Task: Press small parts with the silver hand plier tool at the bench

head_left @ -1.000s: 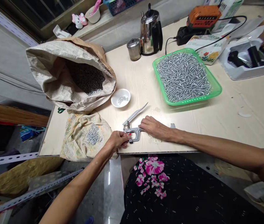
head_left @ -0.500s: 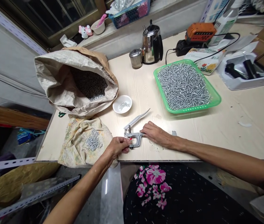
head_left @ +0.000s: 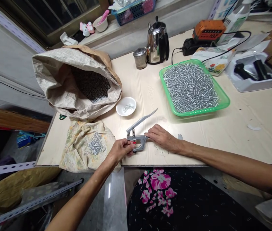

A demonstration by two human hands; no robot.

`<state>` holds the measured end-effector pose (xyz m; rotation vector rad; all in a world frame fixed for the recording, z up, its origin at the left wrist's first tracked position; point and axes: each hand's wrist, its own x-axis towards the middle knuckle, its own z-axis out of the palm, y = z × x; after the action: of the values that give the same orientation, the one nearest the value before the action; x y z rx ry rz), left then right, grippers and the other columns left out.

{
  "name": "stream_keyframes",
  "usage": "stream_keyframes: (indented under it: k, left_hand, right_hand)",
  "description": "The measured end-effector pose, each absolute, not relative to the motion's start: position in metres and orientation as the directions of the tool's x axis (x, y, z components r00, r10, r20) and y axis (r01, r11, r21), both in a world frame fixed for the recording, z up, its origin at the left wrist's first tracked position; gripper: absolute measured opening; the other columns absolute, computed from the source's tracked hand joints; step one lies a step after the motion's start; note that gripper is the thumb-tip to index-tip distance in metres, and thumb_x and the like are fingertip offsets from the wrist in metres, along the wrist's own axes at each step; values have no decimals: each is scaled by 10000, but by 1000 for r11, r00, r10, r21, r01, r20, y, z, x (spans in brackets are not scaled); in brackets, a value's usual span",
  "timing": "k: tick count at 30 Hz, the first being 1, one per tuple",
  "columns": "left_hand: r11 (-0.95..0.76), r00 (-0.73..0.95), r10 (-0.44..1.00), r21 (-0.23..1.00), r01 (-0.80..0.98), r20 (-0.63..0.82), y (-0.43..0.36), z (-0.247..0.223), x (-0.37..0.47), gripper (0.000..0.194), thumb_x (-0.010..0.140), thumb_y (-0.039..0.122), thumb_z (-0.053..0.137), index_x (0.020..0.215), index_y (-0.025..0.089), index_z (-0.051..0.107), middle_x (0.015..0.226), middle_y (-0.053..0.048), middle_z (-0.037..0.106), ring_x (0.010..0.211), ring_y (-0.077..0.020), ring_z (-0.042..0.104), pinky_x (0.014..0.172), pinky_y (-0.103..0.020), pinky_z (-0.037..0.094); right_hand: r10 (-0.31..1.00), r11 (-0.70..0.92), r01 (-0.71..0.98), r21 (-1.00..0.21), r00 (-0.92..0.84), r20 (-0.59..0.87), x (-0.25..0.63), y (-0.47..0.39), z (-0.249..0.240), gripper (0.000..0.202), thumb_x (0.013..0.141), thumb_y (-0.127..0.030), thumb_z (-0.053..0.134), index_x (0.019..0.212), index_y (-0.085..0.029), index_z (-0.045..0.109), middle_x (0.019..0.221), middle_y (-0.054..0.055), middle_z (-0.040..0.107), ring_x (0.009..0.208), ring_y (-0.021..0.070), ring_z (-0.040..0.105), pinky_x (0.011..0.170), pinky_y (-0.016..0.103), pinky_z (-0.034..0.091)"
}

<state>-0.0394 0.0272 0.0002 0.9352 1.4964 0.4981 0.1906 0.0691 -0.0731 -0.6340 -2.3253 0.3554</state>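
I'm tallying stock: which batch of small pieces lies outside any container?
The pile on the cloth, beside the left hand; the others sit in the white bowl, green tray and sack.

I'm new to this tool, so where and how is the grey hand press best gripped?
Probably around both handles, coming from the right. The upper handle of the grey hand press slants up to the right, untouched along its length, while the right hand covers the lower one. I'd avoid the other end, where the left hand sits beside the red part.
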Motion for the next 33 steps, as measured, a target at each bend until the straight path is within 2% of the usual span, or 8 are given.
stream_keyframes:
  k: [5,9,13,20,27,33]
  left_hand:
    - [569,-31,815,789,233,-578,26,3,-35,460,567,493,842,754,121,646,578,11,613,486,-97,553,513,-228,484]
    - [511,-50,855,822,251,-516,23,8,-36,460,597,511,822,796,129,660,615,1,640,521,-106,591,549,-227,506]
    - [583,-18,799,767,269,-601,19,16,-34,489,621,544,803,852,143,644,570,-8,654,522,-150,647,559,-249,536]
    - [684,2,724,717,135,-690,16,16,-31,538,585,505,854,896,130,626,725,-48,718,597,-177,714,550,-227,558]
    - [758,-67,652,644,107,-755,18,-6,-25,329,733,349,811,836,118,601,644,-39,697,580,-173,716,524,-204,561]
    - [813,-83,579,565,144,-811,26,-7,-21,226,806,277,753,846,95,625,612,-70,707,548,-162,704,516,-201,563]
  right_hand:
    - [575,816,366,-448,-592,564,193,70,-73,255,973,-124,421,1159,-169,589,954,88,600,861,203,467,781,346,437]
    - [561,828,357,-432,-549,620,193,68,-77,284,958,-103,443,1196,-179,578,971,87,590,857,198,484,775,350,451]
    - [551,834,375,-406,-521,651,191,67,-79,271,969,-101,418,1166,-174,590,949,80,588,825,188,476,766,346,461]
    - [571,821,380,-427,-577,584,191,69,-72,221,990,-145,416,1060,-154,625,902,79,595,821,189,463,741,324,420]
    - [602,798,465,-383,-644,472,189,73,-76,206,997,-248,464,962,-179,655,876,66,607,842,206,441,725,337,315]
    - [645,750,497,-437,-698,311,194,74,-64,202,978,-283,500,1004,-174,668,946,89,610,912,227,469,774,363,369]
